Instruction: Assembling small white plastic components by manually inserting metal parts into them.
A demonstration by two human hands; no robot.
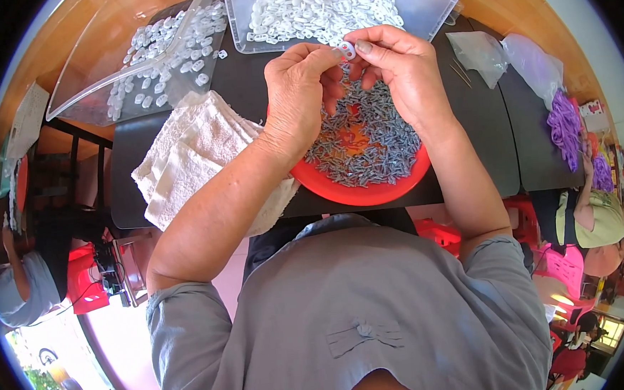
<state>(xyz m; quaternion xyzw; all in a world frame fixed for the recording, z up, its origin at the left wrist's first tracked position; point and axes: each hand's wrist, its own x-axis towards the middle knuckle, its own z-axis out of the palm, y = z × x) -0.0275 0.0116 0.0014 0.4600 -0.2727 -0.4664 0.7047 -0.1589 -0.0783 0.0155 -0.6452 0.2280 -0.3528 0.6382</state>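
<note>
Above the far part of a red basin (363, 195), a small white oval plastic piece (347, 50) with holes is pinched between my two hands. My left hand (294, 89) holds its left side with thumb and finger. From the other side, my right hand (405, 64) grips it with thumb and forefinger, the other fingers curled below. A touch of colour shows in the piece, too small to make out. Heaped in the basin are many small slim grey-blue pieces (373, 137). Anything hidden inside my curled fingers cannot be seen.
Two clear bins, one upright (436, 24) and one tilted (69, 85), hold white pieces beyond my hands. A cream towel (195, 145) lies left of the basin. Thin sticks (461, 73), plastic bags (478, 52) and purple strands (563, 126) are at right. Other people sit at both sides.
</note>
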